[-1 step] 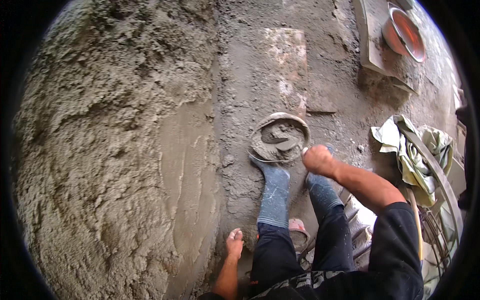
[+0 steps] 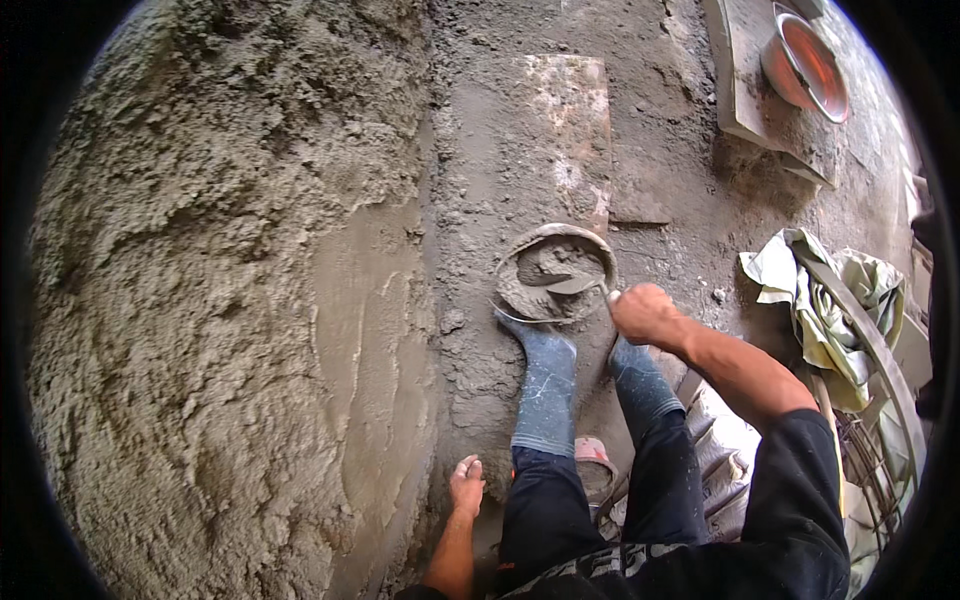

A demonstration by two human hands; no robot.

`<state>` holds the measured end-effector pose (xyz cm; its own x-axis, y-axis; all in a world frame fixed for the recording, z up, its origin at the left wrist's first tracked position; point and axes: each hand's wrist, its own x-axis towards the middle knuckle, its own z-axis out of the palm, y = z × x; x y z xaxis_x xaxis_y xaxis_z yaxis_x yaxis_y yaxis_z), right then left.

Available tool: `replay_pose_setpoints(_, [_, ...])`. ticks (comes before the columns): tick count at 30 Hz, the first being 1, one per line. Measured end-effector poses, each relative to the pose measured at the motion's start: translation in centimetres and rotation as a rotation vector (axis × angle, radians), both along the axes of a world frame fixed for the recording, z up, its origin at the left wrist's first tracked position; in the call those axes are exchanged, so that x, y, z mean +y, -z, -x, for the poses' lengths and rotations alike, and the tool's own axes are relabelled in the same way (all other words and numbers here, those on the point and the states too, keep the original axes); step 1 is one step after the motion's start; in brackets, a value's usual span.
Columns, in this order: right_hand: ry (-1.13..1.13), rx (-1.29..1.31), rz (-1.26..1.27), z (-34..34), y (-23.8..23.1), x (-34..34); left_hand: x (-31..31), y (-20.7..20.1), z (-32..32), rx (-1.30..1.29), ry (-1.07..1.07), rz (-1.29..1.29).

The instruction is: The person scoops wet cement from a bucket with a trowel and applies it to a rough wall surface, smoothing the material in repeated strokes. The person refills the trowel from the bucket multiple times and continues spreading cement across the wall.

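Note:
My right hand [image 2: 642,312] is closed round the handle of a trowel [image 2: 572,286], whose grey blade dips into wet mortar [image 2: 530,292]. The mortar lies in a round bucket [image 2: 512,242] with a pale, caked rim, standing in front of my boots. My left hand [image 2: 467,484] hangs low beside my left leg with its fingers curled; no object shows in it. At my left, a wall [image 2: 200,300] is coated in rough grey mortar, with a smoother band [image 2: 365,290] along its near edge.
My blue-grey boots [image 2: 545,385] stand close to the bucket. A reddish bucket [image 2: 800,70] rests on a slab at the upper right. Crumpled pale sheeting [image 2: 860,300] and white sacks [image 2: 720,440] lie at my right. Behind my legs is a pink-rimmed container [image 2: 592,450].
My right hand has shifted slightly to the right and up, and the trowel blade has turned and shows more above the mortar. My left hand stays nearly where it was.

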<state>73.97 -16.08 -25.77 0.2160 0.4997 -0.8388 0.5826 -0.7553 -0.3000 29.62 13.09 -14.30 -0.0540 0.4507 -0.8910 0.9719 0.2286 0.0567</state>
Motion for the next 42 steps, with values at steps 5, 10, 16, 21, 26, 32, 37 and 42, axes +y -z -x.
replay_pose_setpoints(5, [0.292, -0.101, 0.028, -1.1, 0.5, -0.3, -1.6, 1.1, 0.6, 0.101, -0.024, 0.038])
replay_pose_setpoints(10, [0.522, 0.31, -0.116, 4.9, 9.1, 5.4, -2.5, 0.7, 3.1, 0.086, 0.182, -0.016])
replay_pose_setpoints(16, [0.731, 0.338, -0.477, 7.7, 12.2, -1.2, -2.2, -0.8, 4.7, 0.148, 0.372, -0.048])
replay_pose_setpoints(21, [0.586, 0.198, -0.44, 5.8, 12.3, -4.1, -2.3, -1.2, 4.8, 0.115, 0.261, -0.066])
replay_pose_setpoints(26, [0.614, 0.304, -0.387, 4.6, 9.1, -4.0, -1.7, -1.7, 2.2, 0.175, 0.245, -0.069])
replay_pose_setpoints(32, [1.114, 0.511, -0.514, 5.5, -0.3, -0.6, 0.0, -1.6, -2.2, 0.13, 0.316, -0.02])
replay_pose_setpoints(37, [1.545, -0.019, -0.828, 5.1, -6.1, 10.3, 1.3, -1.7, -7.1, 0.014, 0.206, -0.009])
replay_pose_setpoints(42, [1.761, -0.045, -0.838, -6.3, -9.8, 26.3, 2.6, -0.7, -14.2, -0.166, 0.123, -0.031])
